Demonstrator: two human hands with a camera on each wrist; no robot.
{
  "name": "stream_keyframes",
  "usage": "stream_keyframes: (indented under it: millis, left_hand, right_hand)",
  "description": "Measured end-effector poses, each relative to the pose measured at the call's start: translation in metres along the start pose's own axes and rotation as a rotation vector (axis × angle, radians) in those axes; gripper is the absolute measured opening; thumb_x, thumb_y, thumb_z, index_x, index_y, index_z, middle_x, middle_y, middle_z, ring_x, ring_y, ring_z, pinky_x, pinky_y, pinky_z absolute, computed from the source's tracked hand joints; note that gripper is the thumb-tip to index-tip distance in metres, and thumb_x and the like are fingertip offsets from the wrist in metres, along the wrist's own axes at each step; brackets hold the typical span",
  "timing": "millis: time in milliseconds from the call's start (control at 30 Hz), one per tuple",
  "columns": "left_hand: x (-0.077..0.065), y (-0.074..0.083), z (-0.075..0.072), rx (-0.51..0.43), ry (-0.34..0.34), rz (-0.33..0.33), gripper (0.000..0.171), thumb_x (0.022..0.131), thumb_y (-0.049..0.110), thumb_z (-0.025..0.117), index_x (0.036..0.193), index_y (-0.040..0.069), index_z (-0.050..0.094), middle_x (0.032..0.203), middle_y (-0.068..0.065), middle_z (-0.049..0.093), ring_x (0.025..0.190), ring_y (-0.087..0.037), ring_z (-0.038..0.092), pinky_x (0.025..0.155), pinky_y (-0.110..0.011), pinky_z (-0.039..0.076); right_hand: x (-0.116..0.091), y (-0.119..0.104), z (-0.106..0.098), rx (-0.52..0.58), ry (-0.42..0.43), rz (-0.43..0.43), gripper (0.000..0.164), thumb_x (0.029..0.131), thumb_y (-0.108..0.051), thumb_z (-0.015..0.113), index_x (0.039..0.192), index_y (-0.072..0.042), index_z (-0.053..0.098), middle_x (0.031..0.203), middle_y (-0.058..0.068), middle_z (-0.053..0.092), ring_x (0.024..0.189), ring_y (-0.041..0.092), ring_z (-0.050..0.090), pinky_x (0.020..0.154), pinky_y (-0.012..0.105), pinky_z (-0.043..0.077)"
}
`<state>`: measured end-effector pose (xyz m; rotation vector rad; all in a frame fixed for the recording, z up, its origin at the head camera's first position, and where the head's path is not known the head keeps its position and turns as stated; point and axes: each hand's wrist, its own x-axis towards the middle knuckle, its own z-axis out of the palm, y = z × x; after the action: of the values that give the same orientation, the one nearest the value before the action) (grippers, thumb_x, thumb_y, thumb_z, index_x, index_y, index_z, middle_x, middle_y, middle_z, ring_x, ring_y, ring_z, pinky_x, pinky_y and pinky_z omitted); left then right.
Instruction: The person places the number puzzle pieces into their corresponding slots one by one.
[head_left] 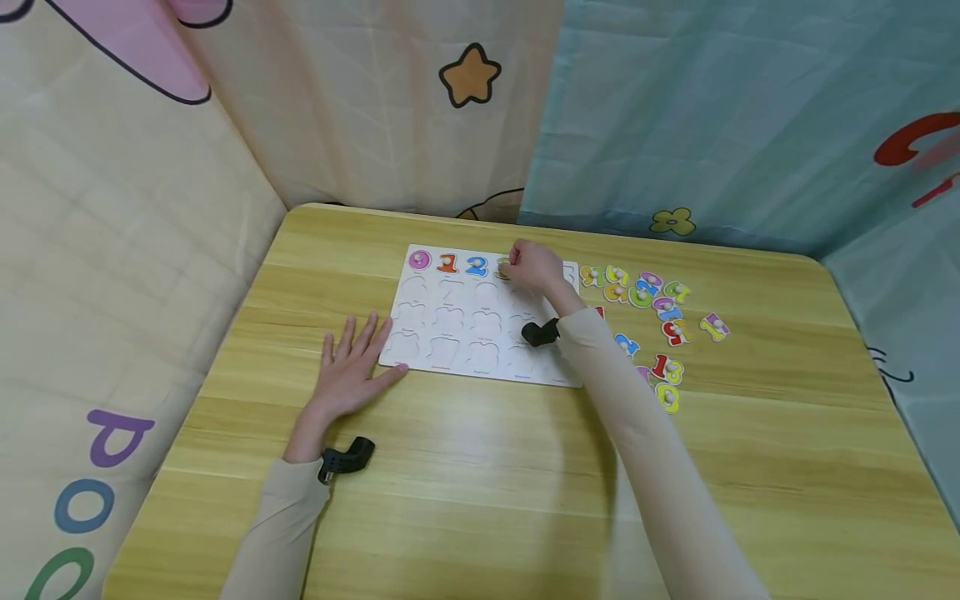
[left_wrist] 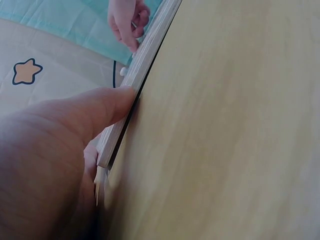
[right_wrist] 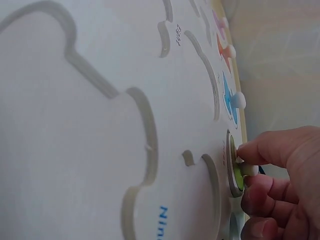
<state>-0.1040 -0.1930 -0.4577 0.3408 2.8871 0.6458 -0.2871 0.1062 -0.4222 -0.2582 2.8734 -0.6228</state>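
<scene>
A white number puzzle board (head_left: pixel 467 302) with shaped recesses lies on the table. My left hand (head_left: pixel 351 371) is spread with straight fingers at the board's near left corner, its thumb (left_wrist: pixel 112 105) against the board's edge in the left wrist view. Over the top row, my right hand (head_left: pixel 538 267) pinches the small knob of a green number 3 piece (right_wrist: pixel 237 172), which sits at its recess, slightly tilted in the right wrist view. To its left, a pink 0 (head_left: pixel 420 260), an orange 1 (head_left: pixel 447 263) and a blue 2 (head_left: pixel 477 266) fill the row.
Several loose, coloured number pieces (head_left: pixel 669 309) are scattered right of the board, some overlapping. One purple and yellow piece (head_left: pixel 715 327) lies farther right. The wooden table (head_left: pixel 465 500) backs onto hanging printed curtains (head_left: pixel 675 108). The right forearm crosses the board's right side.
</scene>
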Motion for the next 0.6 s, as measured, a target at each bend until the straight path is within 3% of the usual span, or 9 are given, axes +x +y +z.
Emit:
stream_keyframes:
  millis: [600]
  left_hand:
    - [-0.0002, 0.0010, -0.0004, 0.005, 0.001, -0.001, 0.081, 0.094, 0.057, 0.043, 0.154, 0.017, 0.008, 0.158, -0.009, -0.002, 0.140, -0.033, -0.016, 0.104, -0.052, -0.020]
  right_hand:
    - [-0.0019, -0.0004, -0.0004, -0.022, -0.054, 0.047, 0.031, 0.091, -0.042, 0.059, 0.088, -0.011, 0.056, 0.078, 0.003, 0.055, 0.073, 0.021, 0.051, 0.061, 0.032, 0.034]
